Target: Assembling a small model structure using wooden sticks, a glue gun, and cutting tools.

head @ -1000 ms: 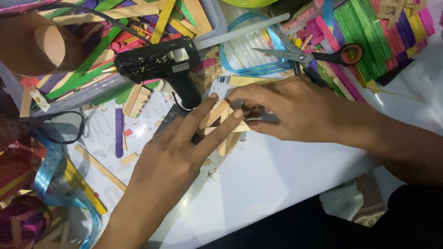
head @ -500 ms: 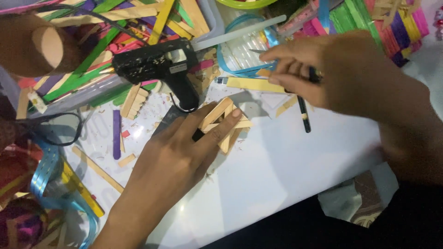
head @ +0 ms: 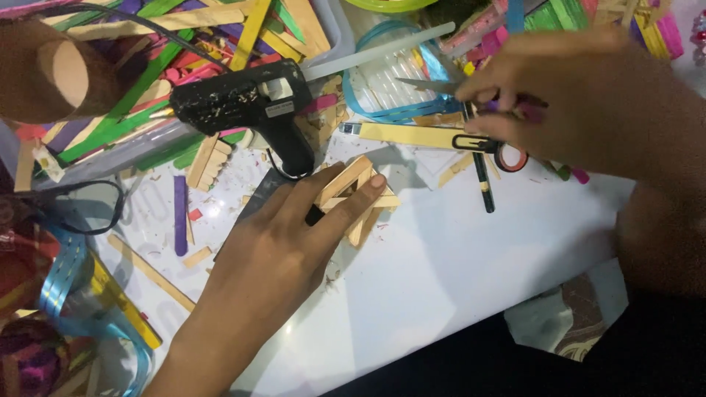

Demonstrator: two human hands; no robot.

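So the left hand (head: 283,242) is pressing flat on a little frame of plain wooden sticks (head: 358,197), glued crosswise, lying mid-counter (head: 456,279). The right hand (head: 581,95), up at 2 o'clock, is pinching a pair of scissors (head: 478,140). A black glue gun (head: 246,106) is lying at 11 o'clock.

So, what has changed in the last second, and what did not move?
The right hand left the small stick frame and moved up and to the right, towards the scissors and a dark pencil, and now its fingers touch the scissors. The left hand stayed pressing on the frame, and the black glue gun stayed in its place.
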